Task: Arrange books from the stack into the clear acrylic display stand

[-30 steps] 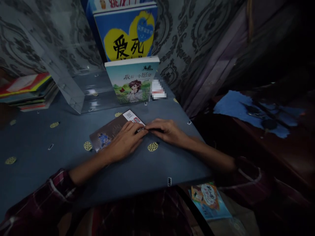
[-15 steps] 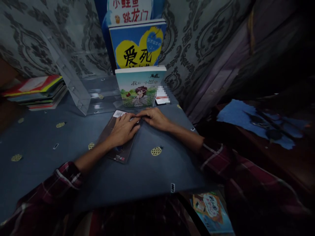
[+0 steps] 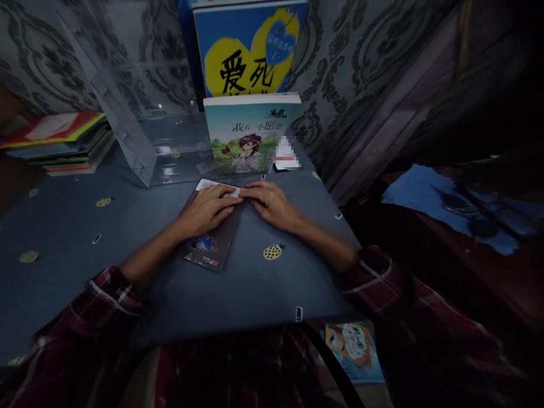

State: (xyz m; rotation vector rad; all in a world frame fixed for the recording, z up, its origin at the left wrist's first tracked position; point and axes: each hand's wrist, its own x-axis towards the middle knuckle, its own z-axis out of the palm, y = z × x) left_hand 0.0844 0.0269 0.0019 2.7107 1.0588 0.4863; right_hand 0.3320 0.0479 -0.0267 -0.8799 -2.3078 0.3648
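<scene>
A dark grey book [image 3: 208, 252] with a small blue picture and a glossy, see-through cover lies tilted on the table. My left hand [image 3: 208, 208] rests on its upper half, palm down, the fingers stretched toward the top right corner and the thumb apart. A white label [image 3: 232, 192] shows partly beneath those fingers. My right hand [image 3: 274, 204] is bent in at that same corner, fingers pressed together and tips meeting the left fingertips. Whatever lies between the right fingertips is hidden. Just behind the hands stands a green-and-teal book [image 3: 250, 136].
A clear acrylic stand [image 3: 144, 164] holds upright books, among them a blue-and-yellow one [image 3: 250, 56]. Stacked books [image 3: 63, 144] lie at the left. Right of the table is a blue cloth [image 3: 416, 192] with dark items. Another book [image 3: 355, 351] shows below the front edge.
The view has tilted slightly down. My left hand has shifted up the book, baring more of its lower half and the white label. The right hand stays at the corner.
</scene>
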